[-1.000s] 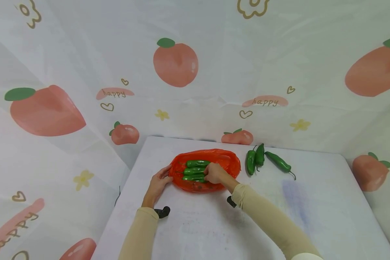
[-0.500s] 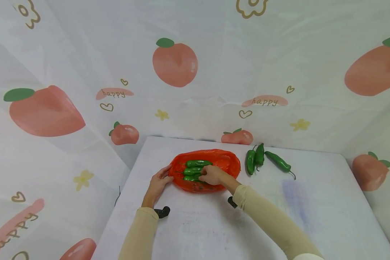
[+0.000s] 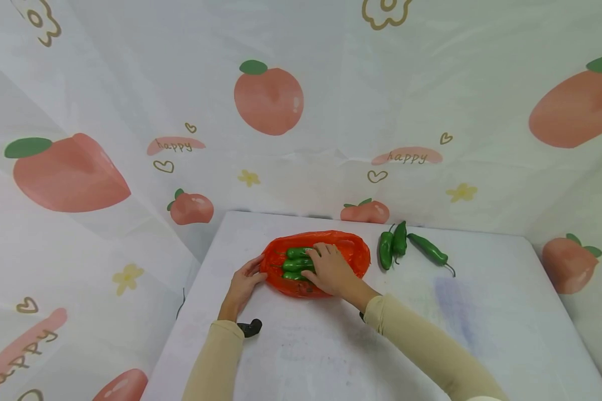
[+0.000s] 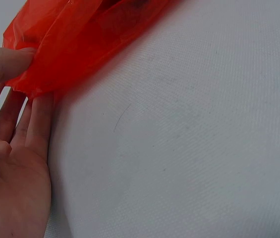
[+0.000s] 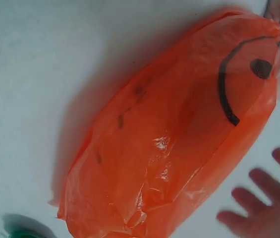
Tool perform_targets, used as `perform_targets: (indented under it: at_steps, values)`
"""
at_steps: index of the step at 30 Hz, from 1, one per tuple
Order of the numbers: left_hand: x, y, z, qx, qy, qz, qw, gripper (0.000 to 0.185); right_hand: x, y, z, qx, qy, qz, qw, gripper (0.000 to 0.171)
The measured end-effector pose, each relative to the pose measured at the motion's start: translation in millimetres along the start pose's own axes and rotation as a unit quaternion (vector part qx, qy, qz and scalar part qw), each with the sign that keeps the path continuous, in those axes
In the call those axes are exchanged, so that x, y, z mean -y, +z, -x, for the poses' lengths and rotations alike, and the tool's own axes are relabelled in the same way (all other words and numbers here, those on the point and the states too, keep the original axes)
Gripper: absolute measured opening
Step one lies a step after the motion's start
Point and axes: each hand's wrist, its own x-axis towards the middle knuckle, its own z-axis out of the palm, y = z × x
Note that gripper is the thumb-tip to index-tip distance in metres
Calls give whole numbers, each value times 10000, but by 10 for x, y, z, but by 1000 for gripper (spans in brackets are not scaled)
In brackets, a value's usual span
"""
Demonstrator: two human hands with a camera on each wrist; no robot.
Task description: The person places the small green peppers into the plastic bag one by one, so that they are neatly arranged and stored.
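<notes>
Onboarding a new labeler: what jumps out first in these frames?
The orange-red plastic bag at the middle of the white table, with green peppers lying on it. The right hand rests flat over them, while the left hand pinches the bag's left edge. Three more loose peppers lie just right of the bag.

A crinkled orange plastic bag [image 5: 179, 148], marked with a black curved line and dot, is being shown lying on the white counter [image 5: 35, 74]; blurred fingers [image 5: 258, 198] are being spread just beside it.
</notes>
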Motion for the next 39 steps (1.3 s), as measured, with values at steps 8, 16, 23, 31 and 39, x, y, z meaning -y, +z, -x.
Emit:
perform_targets:
  at_steps: [8, 16, 23, 31, 39]
  values:
    - [-23, 12, 25, 45, -55, 36, 10000, 56, 16, 56, 42, -353, 210, 868, 9954, 88]
    - [57, 8, -30, -64, 90, -113, 9999, 53, -51, 76, 56, -480, 260, 914, 9943, 94]
    - [47, 6, -11, -43, 126, -138, 9998, 53, -177, 125, 92, -401, 398, 946, 9939, 94]
    - [8, 4, -1, 46, 49, -92, 9999, 53, -301, 91, 155, -436, 623, 956, 9925, 96]
    - [-180, 8, 133, 231, -32, -75, 9997, 58, -402, 73, 206, -460, 791, 705, 9933, 96]
